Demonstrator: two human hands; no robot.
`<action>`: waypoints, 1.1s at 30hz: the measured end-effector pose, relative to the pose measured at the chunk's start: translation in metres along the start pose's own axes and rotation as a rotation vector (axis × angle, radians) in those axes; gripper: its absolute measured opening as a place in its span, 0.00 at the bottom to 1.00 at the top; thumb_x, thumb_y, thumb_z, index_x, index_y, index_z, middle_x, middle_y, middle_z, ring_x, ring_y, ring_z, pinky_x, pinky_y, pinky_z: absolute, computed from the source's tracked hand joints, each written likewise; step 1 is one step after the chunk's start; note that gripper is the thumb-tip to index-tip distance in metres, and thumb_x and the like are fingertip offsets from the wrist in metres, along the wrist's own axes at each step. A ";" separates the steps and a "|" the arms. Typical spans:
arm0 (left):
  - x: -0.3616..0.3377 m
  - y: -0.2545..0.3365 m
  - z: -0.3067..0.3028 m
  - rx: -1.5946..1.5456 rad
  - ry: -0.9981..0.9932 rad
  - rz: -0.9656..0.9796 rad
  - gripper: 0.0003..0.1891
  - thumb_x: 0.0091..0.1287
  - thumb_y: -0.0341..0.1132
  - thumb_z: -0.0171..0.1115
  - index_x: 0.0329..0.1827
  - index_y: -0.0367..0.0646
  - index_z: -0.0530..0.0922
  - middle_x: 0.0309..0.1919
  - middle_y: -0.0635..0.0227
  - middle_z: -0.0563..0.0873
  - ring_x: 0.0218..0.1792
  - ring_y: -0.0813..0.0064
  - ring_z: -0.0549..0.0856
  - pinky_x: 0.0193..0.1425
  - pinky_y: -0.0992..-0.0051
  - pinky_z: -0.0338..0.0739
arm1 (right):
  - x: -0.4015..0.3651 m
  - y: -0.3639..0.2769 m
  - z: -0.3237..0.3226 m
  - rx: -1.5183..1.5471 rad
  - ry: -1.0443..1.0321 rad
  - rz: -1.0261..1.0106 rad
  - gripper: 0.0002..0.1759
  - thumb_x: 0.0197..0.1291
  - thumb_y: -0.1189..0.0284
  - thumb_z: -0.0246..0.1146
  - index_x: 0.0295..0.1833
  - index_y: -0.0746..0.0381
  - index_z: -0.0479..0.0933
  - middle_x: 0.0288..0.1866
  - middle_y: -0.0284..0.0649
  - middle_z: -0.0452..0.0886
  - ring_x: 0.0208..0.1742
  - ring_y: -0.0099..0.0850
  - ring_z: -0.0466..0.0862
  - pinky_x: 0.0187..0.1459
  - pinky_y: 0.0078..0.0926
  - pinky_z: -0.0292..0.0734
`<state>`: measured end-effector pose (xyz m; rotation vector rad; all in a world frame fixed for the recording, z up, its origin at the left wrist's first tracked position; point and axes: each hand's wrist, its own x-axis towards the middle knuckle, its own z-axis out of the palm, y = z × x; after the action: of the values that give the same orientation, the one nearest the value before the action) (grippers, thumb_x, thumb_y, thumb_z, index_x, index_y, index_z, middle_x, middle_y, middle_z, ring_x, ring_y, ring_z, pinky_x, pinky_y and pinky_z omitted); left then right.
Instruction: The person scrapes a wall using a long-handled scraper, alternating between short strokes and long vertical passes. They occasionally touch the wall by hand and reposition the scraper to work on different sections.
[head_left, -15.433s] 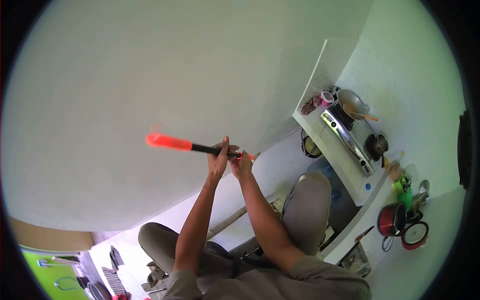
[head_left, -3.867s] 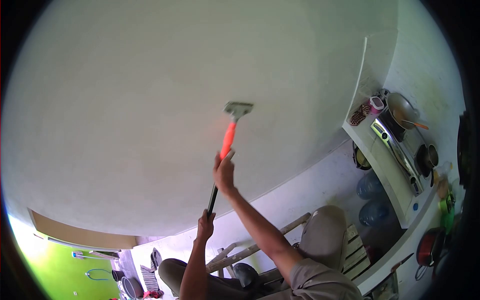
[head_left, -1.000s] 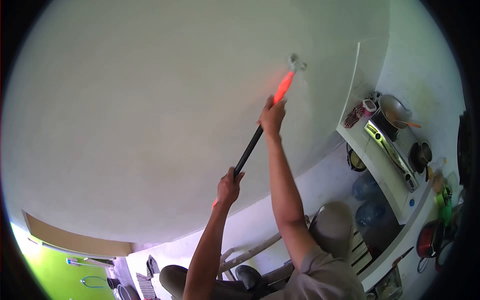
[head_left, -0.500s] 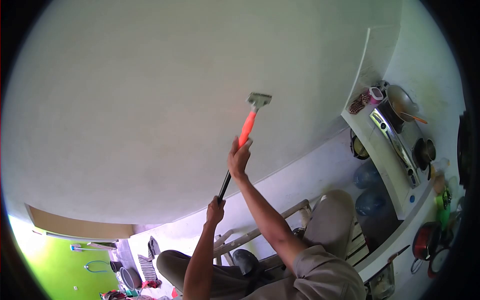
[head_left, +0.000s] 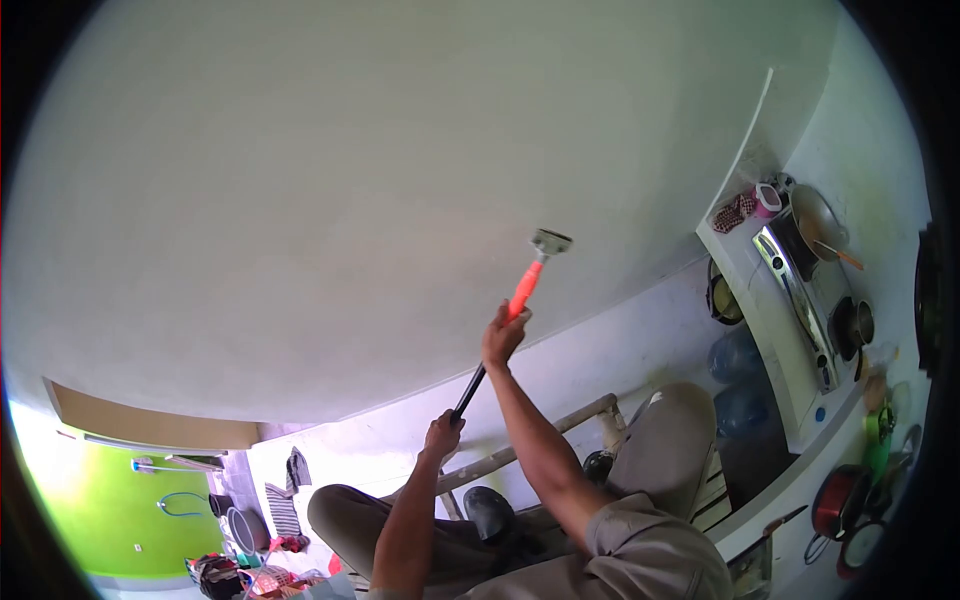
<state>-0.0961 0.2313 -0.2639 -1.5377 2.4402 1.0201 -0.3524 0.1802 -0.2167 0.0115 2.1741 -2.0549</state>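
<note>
A long-handled scraper (head_left: 526, 287) with an orange grip, a black pole and a flat metal head slants up to the right across the view. My right hand (head_left: 505, 335) is closed around it just below the orange part. Lower on the black pole, my left hand (head_left: 442, 436) wraps the shaft near its bottom end. The metal blade head (head_left: 551, 242) overlaps the broad pale wall (head_left: 320, 220) in this view.
Below my hands are my bent knees and a wooden rail (head_left: 530, 450). On the right, a counter (head_left: 735, 262) bears a gas stove (head_left: 795, 305), a wok (head_left: 815, 220) and a small pot (head_left: 858, 322). Blue water jugs (head_left: 740, 408) stand beneath. A grey bucket (head_left: 247, 530) sits far left.
Both hands and the scraper have moved down and to the right in the view, with the grip kept. The surroundings have shifted slightly too.
</note>
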 end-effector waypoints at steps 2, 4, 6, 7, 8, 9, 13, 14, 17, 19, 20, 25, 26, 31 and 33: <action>0.002 0.012 -0.005 0.074 -0.100 0.042 0.19 0.72 0.48 0.66 0.53 0.40 0.81 0.38 0.47 0.89 0.44 0.45 0.89 0.47 0.52 0.81 | 0.024 0.035 -0.006 -0.126 0.125 0.059 0.22 0.75 0.58 0.61 0.52 0.68 0.70 0.34 0.55 0.83 0.39 0.60 0.85 0.41 0.52 0.78; 0.001 0.041 -0.025 0.113 -0.242 0.088 0.20 0.72 0.49 0.67 0.53 0.40 0.81 0.38 0.48 0.89 0.43 0.46 0.89 0.47 0.52 0.81 | 0.056 0.106 -0.008 -0.283 0.250 0.041 0.23 0.74 0.56 0.61 0.48 0.69 0.72 0.30 0.50 0.82 0.31 0.53 0.85 0.35 0.47 0.81; -0.004 0.078 -0.045 0.135 -0.260 0.129 0.21 0.72 0.50 0.67 0.55 0.43 0.82 0.38 0.50 0.90 0.43 0.47 0.89 0.48 0.52 0.82 | 0.093 0.168 -0.021 -0.101 0.089 0.479 0.23 0.75 0.56 0.60 0.46 0.70 0.73 0.35 0.53 0.84 0.36 0.53 0.87 0.38 0.49 0.82; -0.009 0.102 -0.057 0.135 -0.243 0.145 0.20 0.72 0.50 0.66 0.56 0.44 0.81 0.38 0.51 0.90 0.44 0.47 0.89 0.49 0.52 0.82 | 0.098 0.163 -0.037 0.031 0.055 0.579 0.24 0.75 0.55 0.59 0.43 0.70 0.74 0.31 0.50 0.83 0.30 0.48 0.86 0.32 0.46 0.81; -0.016 0.127 -0.071 0.135 -0.228 0.161 0.20 0.72 0.49 0.66 0.56 0.45 0.81 0.38 0.51 0.90 0.45 0.47 0.89 0.50 0.51 0.82 | 0.101 0.156 -0.052 0.163 0.022 0.679 0.25 0.75 0.55 0.59 0.39 0.70 0.75 0.26 0.47 0.81 0.23 0.43 0.84 0.26 0.42 0.80; -0.026 0.151 -0.086 0.190 -0.205 0.187 0.18 0.74 0.46 0.65 0.59 0.46 0.80 0.40 0.52 0.90 0.46 0.47 0.89 0.51 0.51 0.82 | 0.102 0.163 -0.056 0.339 0.088 0.750 0.25 0.75 0.53 0.58 0.37 0.68 0.76 0.18 0.41 0.74 0.14 0.35 0.75 0.16 0.33 0.72; -0.065 0.200 -0.140 0.375 -0.171 0.165 0.18 0.75 0.42 0.61 0.64 0.49 0.78 0.49 0.53 0.89 0.53 0.48 0.87 0.57 0.51 0.81 | 0.086 0.132 -0.053 0.656 0.142 0.941 0.23 0.76 0.53 0.57 0.34 0.59 0.68 0.19 0.34 0.70 0.14 0.29 0.69 0.15 0.26 0.63; -0.072 0.201 -0.154 0.417 -0.176 0.149 0.19 0.76 0.42 0.60 0.67 0.49 0.77 0.52 0.53 0.88 0.56 0.48 0.86 0.59 0.50 0.80 | 0.077 0.102 -0.050 0.782 0.126 0.968 0.23 0.76 0.51 0.58 0.36 0.58 0.65 0.21 0.34 0.70 0.15 0.28 0.68 0.16 0.26 0.61; -0.083 0.170 -0.205 0.508 -0.066 0.177 0.19 0.74 0.37 0.61 0.66 0.48 0.78 0.52 0.53 0.88 0.54 0.49 0.87 0.59 0.53 0.80 | 0.054 0.031 -0.024 0.848 0.099 0.895 0.20 0.77 0.52 0.57 0.44 0.59 0.66 0.27 0.35 0.70 0.17 0.25 0.68 0.17 0.24 0.60; -0.091 0.167 -0.249 0.565 -0.030 0.098 0.17 0.73 0.34 0.61 0.64 0.46 0.79 0.50 0.55 0.89 0.53 0.49 0.87 0.59 0.53 0.80 | 0.033 -0.035 -0.010 0.871 0.102 0.810 0.21 0.78 0.51 0.56 0.47 0.59 0.65 0.29 0.35 0.71 0.18 0.24 0.69 0.17 0.25 0.63; -0.098 0.166 -0.268 0.521 0.028 0.114 0.17 0.73 0.34 0.62 0.63 0.47 0.79 0.49 0.53 0.89 0.54 0.49 0.87 0.58 0.53 0.80 | 0.022 -0.068 -0.006 0.879 0.116 0.768 0.22 0.78 0.51 0.56 0.47 0.60 0.64 0.29 0.35 0.72 0.19 0.24 0.70 0.18 0.27 0.66; -0.131 0.143 -0.323 0.347 0.187 0.048 0.12 0.70 0.36 0.68 0.51 0.40 0.82 0.35 0.51 0.87 0.38 0.50 0.87 0.45 0.59 0.79 | -0.026 -0.155 -0.013 0.967 -0.073 0.761 0.22 0.80 0.53 0.52 0.54 0.62 0.61 0.30 0.34 0.70 0.19 0.23 0.69 0.19 0.25 0.69; -0.139 0.138 -0.324 0.357 0.214 0.022 0.12 0.70 0.37 0.70 0.49 0.40 0.83 0.33 0.51 0.86 0.36 0.52 0.87 0.44 0.59 0.79 | -0.034 -0.162 -0.016 0.958 -0.089 0.761 0.22 0.80 0.53 0.52 0.54 0.62 0.61 0.30 0.34 0.70 0.19 0.23 0.69 0.19 0.25 0.70; -0.178 0.054 -0.275 0.318 0.531 0.121 0.14 0.68 0.39 0.74 0.45 0.38 0.82 0.33 0.54 0.88 0.35 0.51 0.88 0.40 0.58 0.81 | -0.067 -0.155 -0.026 0.920 -0.135 0.755 0.22 0.80 0.54 0.54 0.54 0.64 0.61 0.33 0.36 0.71 0.22 0.24 0.73 0.24 0.27 0.74; -0.191 0.034 -0.245 0.269 0.576 0.043 0.14 0.68 0.40 0.72 0.43 0.37 0.81 0.31 0.54 0.87 0.31 0.52 0.83 0.39 0.61 0.80 | -0.077 -0.144 -0.024 0.894 -0.141 0.752 0.22 0.79 0.54 0.55 0.55 0.64 0.62 0.33 0.36 0.71 0.22 0.23 0.73 0.25 0.26 0.74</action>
<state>0.0362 0.2480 0.0190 -1.8802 2.8190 0.2383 -0.2939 0.2024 -0.0643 0.6379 0.7958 -2.1974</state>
